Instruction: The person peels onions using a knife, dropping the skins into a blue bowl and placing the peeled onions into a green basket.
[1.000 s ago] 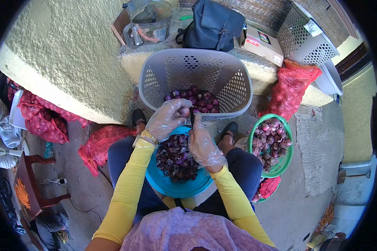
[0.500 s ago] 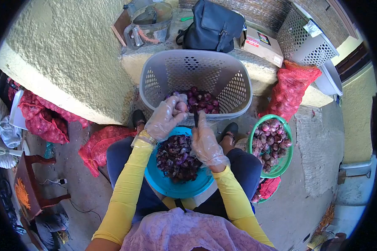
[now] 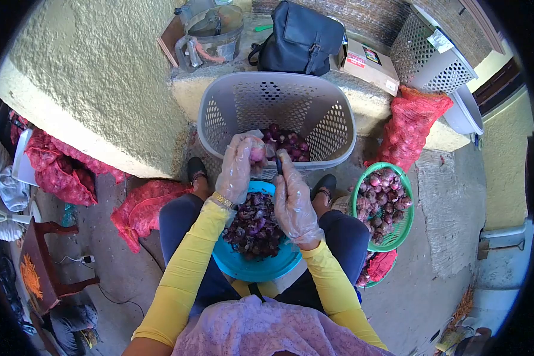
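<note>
Raised since a moment ago, the gloved left hand (image 3: 238, 169) pinches a peeled shallot (image 3: 256, 153) above the grey basket's near rim (image 3: 279, 162); the right hand (image 3: 292, 200) grips a knife (image 3: 278, 164) beside it.

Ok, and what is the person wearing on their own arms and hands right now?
Both arms are covered by snug bright yellow sleeves down to the wrists. Loose, crinkly clear plastic gloves cover the left hand and the right hand. A gold-coloured wristwatch sits on the left wrist.
</note>
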